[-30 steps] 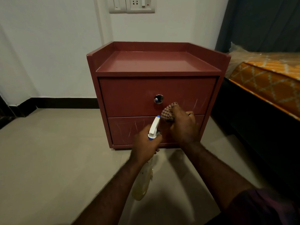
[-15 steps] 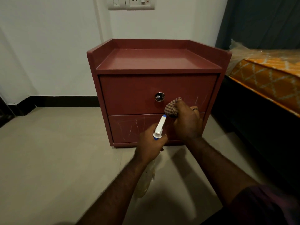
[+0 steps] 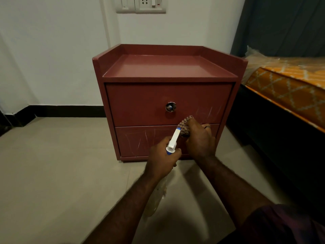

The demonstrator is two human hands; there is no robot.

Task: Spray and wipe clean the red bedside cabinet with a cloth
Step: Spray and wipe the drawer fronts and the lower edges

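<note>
The red bedside cabinet (image 3: pixel 149 103) stands on the floor against the white wall, with two drawers and a round metal knob (image 3: pixel 170 107) on the upper one. White streaks mark both drawer fronts. My left hand (image 3: pixel 162 160) grips a spray bottle (image 3: pixel 173 141) by its neck, white nozzle pointing up toward the drawers, its clear body hanging below my wrist. My right hand (image 3: pixel 200 140) holds a bunched checked cloth (image 3: pixel 184 125) against the seam between the two drawers, right of the knob.
A bed with an orange patterned mattress (image 3: pixel 284 88) and a dark frame stands close on the right. A switch and socket plate (image 3: pixel 140 5) is on the wall above. Tiled floor (image 3: pixel 61 173) stretches to the left and in front.
Both hands stay at the drawer seam; the cloth has shifted slightly right and the spray nozzle has tilted more to the right.
</note>
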